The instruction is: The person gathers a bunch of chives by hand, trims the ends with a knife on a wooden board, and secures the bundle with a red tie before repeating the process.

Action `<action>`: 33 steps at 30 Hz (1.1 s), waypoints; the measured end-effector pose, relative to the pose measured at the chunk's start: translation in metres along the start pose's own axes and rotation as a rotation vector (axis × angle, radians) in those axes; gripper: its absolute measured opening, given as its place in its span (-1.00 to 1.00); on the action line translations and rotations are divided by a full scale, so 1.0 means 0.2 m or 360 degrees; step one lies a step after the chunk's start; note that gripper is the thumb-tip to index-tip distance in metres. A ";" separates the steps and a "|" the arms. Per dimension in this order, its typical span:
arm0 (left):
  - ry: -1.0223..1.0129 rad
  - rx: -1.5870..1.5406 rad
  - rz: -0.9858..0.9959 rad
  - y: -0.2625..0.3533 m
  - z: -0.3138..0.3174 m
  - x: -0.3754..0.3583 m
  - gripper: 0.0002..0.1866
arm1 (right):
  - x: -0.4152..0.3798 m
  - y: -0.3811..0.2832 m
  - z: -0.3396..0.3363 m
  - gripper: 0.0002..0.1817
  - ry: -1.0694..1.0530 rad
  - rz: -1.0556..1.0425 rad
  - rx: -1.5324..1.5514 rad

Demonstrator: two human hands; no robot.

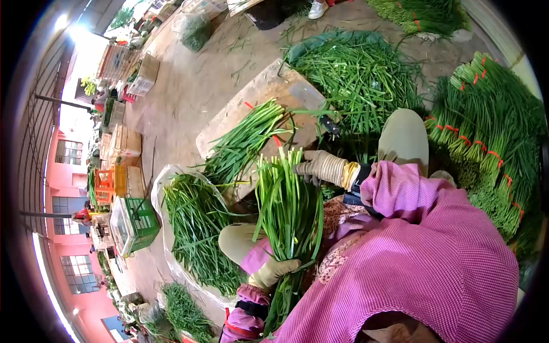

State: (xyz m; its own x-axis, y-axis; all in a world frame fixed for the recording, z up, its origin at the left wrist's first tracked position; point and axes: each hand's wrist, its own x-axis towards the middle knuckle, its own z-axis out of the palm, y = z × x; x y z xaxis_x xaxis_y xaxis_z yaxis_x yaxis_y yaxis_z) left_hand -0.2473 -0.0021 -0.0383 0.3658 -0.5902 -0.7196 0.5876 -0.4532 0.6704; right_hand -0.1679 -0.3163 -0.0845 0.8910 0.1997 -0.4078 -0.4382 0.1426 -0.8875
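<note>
A bunch of long green stalks [286, 211] lies across the person's lap with its pale ends up. My left hand [273, 273], in a pale glove, is wrapped round the lower, leafy part of this bunch. Near the pale ends is my right hand [313, 167], gloved too, its fingers bent against the stalks at their side. A red strip [278, 140] shows just above the pale ends. More cut stalks [246, 134] rest on a wooden board [229, 123] beyond the hands. On the board's right edge sits a black object [330, 124].
Loose greens [354, 71] are heaped beyond the board, and another pile [200, 234] lies on clear plastic at the left. Bunches tied with red bands [480, 126] are stacked at the right. A green crate [137, 226] stands farther left.
</note>
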 end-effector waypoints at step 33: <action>0.0239 0.0273 0.0136 -0.21 0.00 -0.14 0.02 | 0.12 0.04 -0.19 -0.78 0.0896 -0.0948 -0.1837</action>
State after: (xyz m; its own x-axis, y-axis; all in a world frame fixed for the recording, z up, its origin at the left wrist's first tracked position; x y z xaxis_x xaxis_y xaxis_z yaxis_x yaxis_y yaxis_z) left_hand -0.2818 0.0341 -0.0461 0.5199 -0.5312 -0.6690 0.4232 -0.5201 0.7419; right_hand -0.1450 -0.3475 -0.1103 0.9530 -0.0551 0.2980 0.1125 -0.8486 -0.5169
